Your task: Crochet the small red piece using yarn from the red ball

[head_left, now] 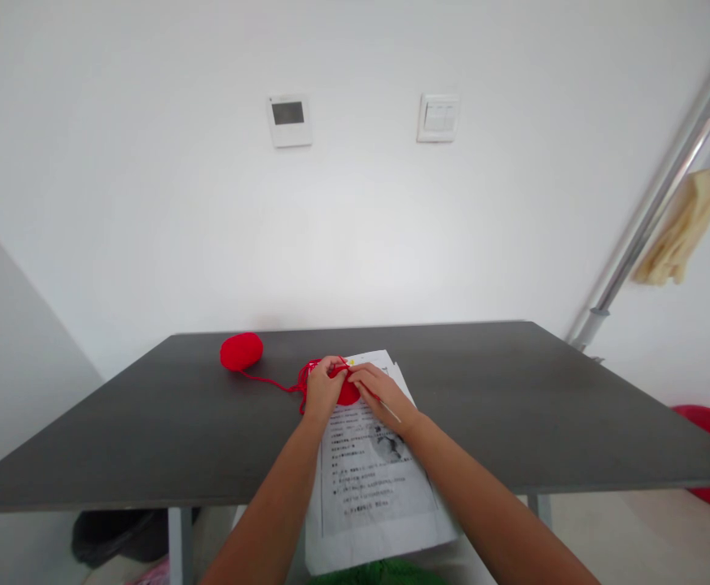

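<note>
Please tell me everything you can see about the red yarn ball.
The yarn ball is bright red, oval and soft-looking. It lies on the dark table, near its far edge, with no hand on it. One strand runs from it across the table to the red piece held by the left hand.

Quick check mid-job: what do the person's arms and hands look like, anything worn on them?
The left forearm and right forearm are bare down to the picture's bottom edge; no sleeves show. The left hand and right hand wear no gloves, and no watch, bracelet or ring shows on the sides in view.
</note>
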Available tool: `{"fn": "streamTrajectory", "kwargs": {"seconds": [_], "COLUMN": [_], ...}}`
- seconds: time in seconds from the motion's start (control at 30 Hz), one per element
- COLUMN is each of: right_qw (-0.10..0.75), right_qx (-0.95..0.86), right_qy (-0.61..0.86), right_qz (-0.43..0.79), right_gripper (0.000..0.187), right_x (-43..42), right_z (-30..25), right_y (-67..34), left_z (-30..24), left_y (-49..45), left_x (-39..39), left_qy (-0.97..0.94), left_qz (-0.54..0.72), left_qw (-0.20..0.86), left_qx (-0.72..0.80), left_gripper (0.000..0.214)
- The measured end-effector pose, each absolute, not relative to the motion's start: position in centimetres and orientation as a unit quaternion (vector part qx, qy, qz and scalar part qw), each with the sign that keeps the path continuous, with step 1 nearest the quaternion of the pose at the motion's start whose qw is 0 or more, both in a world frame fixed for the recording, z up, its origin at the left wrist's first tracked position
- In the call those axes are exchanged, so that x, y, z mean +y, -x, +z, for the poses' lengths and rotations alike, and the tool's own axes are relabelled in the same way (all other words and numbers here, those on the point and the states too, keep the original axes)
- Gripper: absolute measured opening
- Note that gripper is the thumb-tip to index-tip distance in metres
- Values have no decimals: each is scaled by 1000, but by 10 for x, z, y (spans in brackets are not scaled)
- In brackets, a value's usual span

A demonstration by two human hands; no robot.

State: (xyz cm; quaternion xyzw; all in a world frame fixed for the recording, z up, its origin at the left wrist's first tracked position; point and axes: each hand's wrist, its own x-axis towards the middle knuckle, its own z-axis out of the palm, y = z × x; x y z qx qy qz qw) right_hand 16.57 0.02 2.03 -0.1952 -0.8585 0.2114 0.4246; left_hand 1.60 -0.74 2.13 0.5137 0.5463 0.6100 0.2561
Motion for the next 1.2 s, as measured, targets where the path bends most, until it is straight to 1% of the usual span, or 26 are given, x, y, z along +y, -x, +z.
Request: {"fn": "streamTrajectory", "kwargs": {"seconds": [0.07, 0.17, 0.3, 0.47, 0.73, 0.93, 1.07, 1.2], "right_qw": [443, 445, 432, 430, 433, 436, 438, 438], "right_qx": [-836, -819, -816, -822, -835, -844, -840, -818], "right_qy": [209, 237, 265, 267, 240, 218, 217, 245], "right_qz": [247, 275, 278, 260, 240, 223, 237, 280], "right_gripper": [22, 19, 19, 20, 20, 19, 19, 20], "right_x": [1, 4, 6, 5, 7, 7, 6, 5], "right_z": [20, 19, 17, 18, 16, 17, 18, 20], "right_y": [-167, -169, -170, -170, -170, -172, -174, -174], "left_z": [22, 24, 24, 19, 16, 17, 16, 17], "left_y": [-17, -18, -18, -16, -15, -14, -12, -11], "left_x": [-8, -10, -10, -7, -6, -7, -7, -8], "left_qy": [-520, -519, -509, -512, -549, -576, -598, -611], "left_qz": [604, 608, 617, 608, 566, 554, 548, 545], "left_qw": [246, 240, 249, 263, 196, 175, 160, 146], "left_qx": [552, 551, 547, 547, 583, 575, 563, 555], "left_gripper": [14, 12, 14, 19, 21, 21, 20, 21]}}
